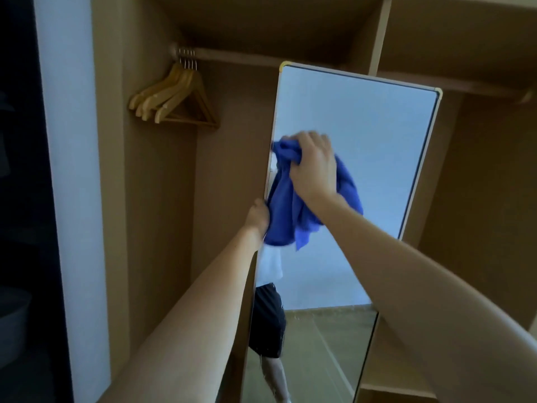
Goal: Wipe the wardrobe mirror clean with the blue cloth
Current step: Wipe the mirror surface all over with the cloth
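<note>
Head view: right hand (pixel 312 167) bunches the soft, limp blue cloth (pixel 286 210) (easily gripped anywhere) against the mirror (pixel 363 158); left hand (pixel 258 213) grips the mirror's left edge.

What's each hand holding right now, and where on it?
Right hand grips the blue cloth by its bunched top, against the mirror. Left hand holds the mirror's left edge, partly hidden by the cloth.

Single head-worn wide-angle view, facing forward and slightly up, close to the mirror (pixel 357 135), inside the wardrobe (pixel 162 199)
</note>
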The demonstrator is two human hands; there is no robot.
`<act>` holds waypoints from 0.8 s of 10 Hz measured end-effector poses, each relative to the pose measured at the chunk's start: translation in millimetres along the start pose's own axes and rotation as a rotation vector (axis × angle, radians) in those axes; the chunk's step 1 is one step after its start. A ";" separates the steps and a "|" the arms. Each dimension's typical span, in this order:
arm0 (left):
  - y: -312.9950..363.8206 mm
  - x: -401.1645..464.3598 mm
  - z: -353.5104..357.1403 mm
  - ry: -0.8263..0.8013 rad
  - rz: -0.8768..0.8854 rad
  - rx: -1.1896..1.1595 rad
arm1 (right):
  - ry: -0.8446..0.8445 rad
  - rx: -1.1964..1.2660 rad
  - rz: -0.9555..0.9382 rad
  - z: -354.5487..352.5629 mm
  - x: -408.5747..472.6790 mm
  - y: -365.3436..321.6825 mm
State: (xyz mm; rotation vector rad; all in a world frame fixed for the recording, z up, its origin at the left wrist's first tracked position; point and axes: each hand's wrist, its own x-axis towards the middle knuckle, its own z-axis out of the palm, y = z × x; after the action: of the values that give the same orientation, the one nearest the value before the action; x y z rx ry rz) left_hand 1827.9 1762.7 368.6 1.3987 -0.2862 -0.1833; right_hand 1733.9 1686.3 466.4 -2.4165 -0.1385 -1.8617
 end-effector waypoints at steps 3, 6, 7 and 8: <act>-3.8 16.4 2.3 0.004 -0.074 -0.043 | 0.056 -0.144 -0.149 29.0 24.6 8.0; 14.6 -34.5 0.7 0.010 -0.032 -0.031 | -0.078 -0.046 -0.044 53.4 -107.1 6.1; 9.6 -28.9 -2.7 -0.045 0.028 -0.026 | -0.158 -0.023 -0.051 41.3 -88.9 5.6; 4.6 -20.5 -0.2 -0.029 0.010 -0.016 | -0.101 -0.008 -0.040 21.1 -53.8 4.9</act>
State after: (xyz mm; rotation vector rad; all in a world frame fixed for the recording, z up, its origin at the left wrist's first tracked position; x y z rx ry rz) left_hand 1808.2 1769.8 371.3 1.3790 -0.3154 -0.1974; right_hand 1741.1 1683.1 408.9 -2.5320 -0.1873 -1.7595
